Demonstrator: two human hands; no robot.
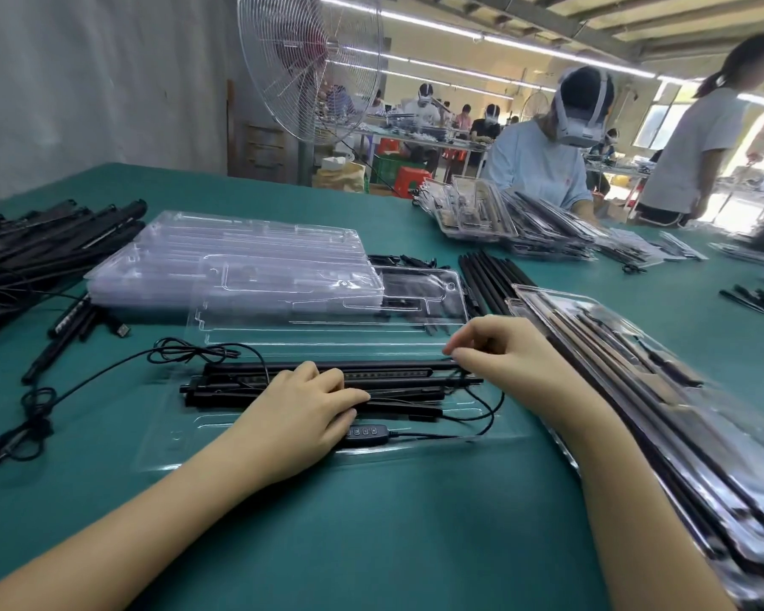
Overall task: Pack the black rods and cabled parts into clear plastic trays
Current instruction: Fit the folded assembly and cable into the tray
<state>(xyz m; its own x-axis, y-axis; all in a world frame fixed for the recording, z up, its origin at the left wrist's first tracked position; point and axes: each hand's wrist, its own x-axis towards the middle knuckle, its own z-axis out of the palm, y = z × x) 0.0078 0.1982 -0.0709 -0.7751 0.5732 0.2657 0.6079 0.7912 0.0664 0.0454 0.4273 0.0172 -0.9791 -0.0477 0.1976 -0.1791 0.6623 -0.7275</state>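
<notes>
Black rods (cables trailing) lie parallel in clear tray.

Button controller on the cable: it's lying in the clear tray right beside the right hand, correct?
No. The head view shows the button controller lying in the clear tray right beside the left hand, not the right hand.

- Left hand: covered the middle of the black rods in the near tray and the left end of the inline controller, whose button marks were too small to read.
- Right hand: curled fingertips possibly pinched the thin cable; contact unclear.
- Packed trays, right: motion-blurred, cut off by the right and bottom edges.
- Loose rod pile, left: cut off by the left edge.
- Standing person, far right: blurred.
</notes>
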